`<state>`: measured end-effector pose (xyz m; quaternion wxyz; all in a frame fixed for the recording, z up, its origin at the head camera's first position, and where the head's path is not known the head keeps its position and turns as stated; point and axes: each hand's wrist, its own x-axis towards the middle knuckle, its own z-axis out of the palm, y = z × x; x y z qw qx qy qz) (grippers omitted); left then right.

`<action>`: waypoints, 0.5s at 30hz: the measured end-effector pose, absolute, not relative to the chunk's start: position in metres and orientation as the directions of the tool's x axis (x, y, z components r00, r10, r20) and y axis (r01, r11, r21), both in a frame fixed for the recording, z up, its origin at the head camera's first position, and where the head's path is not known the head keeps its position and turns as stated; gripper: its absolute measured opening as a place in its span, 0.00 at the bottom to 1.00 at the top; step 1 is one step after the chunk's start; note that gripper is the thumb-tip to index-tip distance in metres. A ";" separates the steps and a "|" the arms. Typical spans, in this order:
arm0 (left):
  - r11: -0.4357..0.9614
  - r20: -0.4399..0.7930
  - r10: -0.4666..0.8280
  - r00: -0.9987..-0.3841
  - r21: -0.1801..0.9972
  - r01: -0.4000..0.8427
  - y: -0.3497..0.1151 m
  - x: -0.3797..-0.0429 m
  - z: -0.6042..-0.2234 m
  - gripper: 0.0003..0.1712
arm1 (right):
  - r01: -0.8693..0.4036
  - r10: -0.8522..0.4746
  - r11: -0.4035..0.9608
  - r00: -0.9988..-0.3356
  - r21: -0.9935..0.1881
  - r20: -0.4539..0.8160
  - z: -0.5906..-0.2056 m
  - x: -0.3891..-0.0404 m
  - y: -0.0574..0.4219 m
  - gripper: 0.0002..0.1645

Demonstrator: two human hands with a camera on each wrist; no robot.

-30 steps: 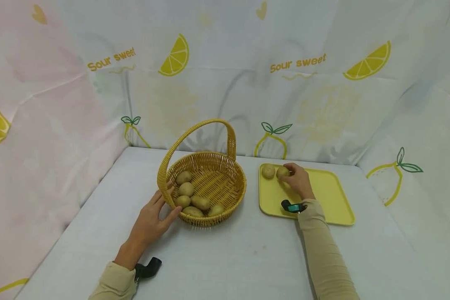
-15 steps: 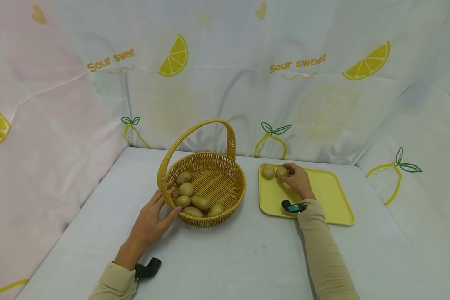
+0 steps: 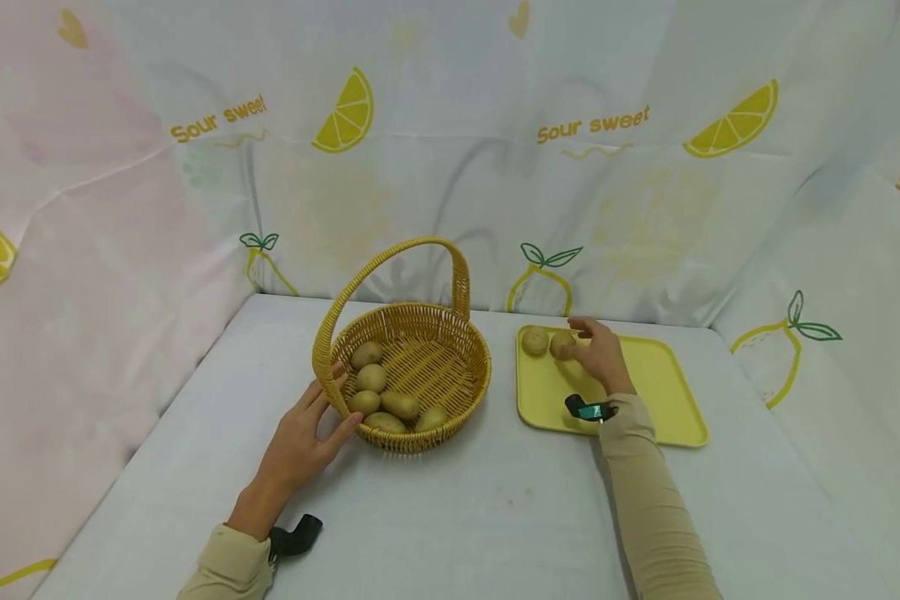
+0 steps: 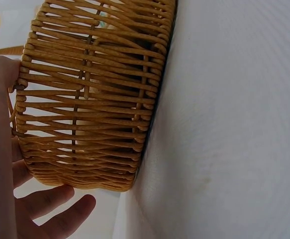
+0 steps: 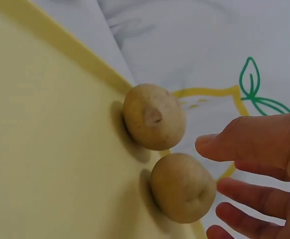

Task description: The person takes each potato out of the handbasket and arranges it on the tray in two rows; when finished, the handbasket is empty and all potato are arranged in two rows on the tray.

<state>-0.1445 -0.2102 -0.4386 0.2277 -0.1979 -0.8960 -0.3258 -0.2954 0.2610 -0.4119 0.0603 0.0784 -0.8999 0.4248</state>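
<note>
Head: left hand (image 3: pixel 296 446) spread against the wicker basket (image 3: pixel 431 367), its handle (image 3: pixel 461 287) partly hiding the fingertips, potatoes (image 3: pixel 371 377) past the thumb. Left wrist: thumb at the rim (image 4: pixel 22 107). Right wrist: right hand (image 5: pixel 284 149), fingers parted, beside one potato (image 5: pixel 183 188) on the yellow tray (image 5: pixel 45 124), another potato (image 5: pixel 154 117) beyond.

free lane on white tabletop (image 3: pixel 487 508) betw. round golden wicker basket (image 3: pixel 446 367) & rectangular pale-yellow tray (image 3: pixel 667 392), tall arched wicker handle (image 3: pixel 367 273) plus L hand (image 3: pixel 297 442) obstructing basket's L side, R side accessible, two round tan potatoes (image 5: pixel 154 117) blocking R hand (image 3: pixel 600 354) leftward

Draped booth (image 3: pixel 435 196): lemon-print cloth walls (image 3: pixel 457 150), white table (image 3: pixel 457 533)
</note>
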 end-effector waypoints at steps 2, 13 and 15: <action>0.709 0.536 0.206 -0.819 0.495 0.503 -0.210 -0.144 -0.439 0.38 | -0.212 -0.091 0.630 -0.976 -0.747 0.200 -0.407 -0.294 0.260 0.32; 0.700 0.562 0.213 -0.799 0.482 0.526 -0.211 -0.144 -0.439 0.38 | -0.337 -0.175 0.525 -0.941 -0.781 0.289 -0.369 -0.285 0.230 0.26; 0.694 0.563 0.214 -0.798 0.488 0.530 -0.211 -0.145 -0.439 0.38 | -0.350 -0.201 0.515 -0.937 -0.783 0.286 -0.363 -0.284 0.223 0.26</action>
